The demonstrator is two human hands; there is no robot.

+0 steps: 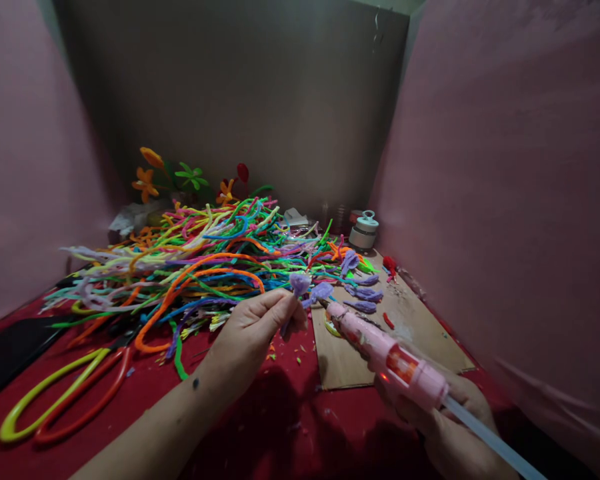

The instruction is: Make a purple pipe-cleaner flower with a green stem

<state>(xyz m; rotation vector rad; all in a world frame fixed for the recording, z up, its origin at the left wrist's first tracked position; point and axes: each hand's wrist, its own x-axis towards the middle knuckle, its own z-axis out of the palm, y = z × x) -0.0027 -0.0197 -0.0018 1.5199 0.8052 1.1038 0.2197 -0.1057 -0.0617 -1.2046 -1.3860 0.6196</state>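
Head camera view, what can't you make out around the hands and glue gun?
Head view, right hand: mostly covered by the pink glue gun, cut by the bottom edge.
Head view, nozzle: blur hides whether it touches the purple piece pinched in the left hand.
Head view, scissors: blades buried under the pipe cleaner pile.
Head view, white container: too small and dim to identify.

Pink glue gun [390, 357], purple petal [300, 283], red tablecloth [260, 427], yellow-and-orange scissors [65, 400].
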